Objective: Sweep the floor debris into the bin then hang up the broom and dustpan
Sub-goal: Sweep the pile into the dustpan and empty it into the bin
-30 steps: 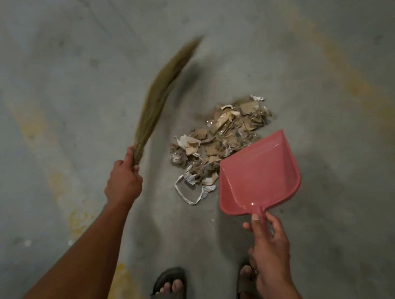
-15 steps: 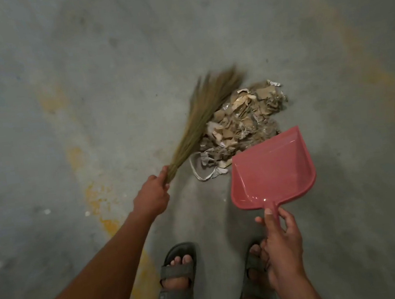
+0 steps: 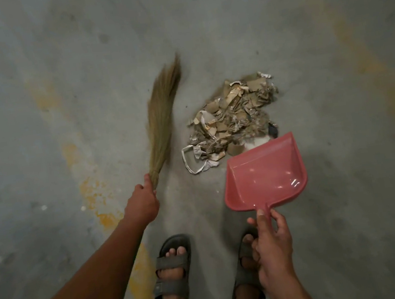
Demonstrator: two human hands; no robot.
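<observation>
Dim, soft shadows, glare on dustpan (image 3: 265,178), wide-angle edge distortion.

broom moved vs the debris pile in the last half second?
Yes. The broom, gripped by the left hand, has swung left off the debris pile. Its bristles lay against the pile's left edge; now bare floor shows between them.

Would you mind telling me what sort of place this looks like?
Probably a garage, storeroom or workshop, though only the floor shows: bare grey concrete floor with worn yellow paint stains, and a pile of paper and cardboard scraps.
</observation>
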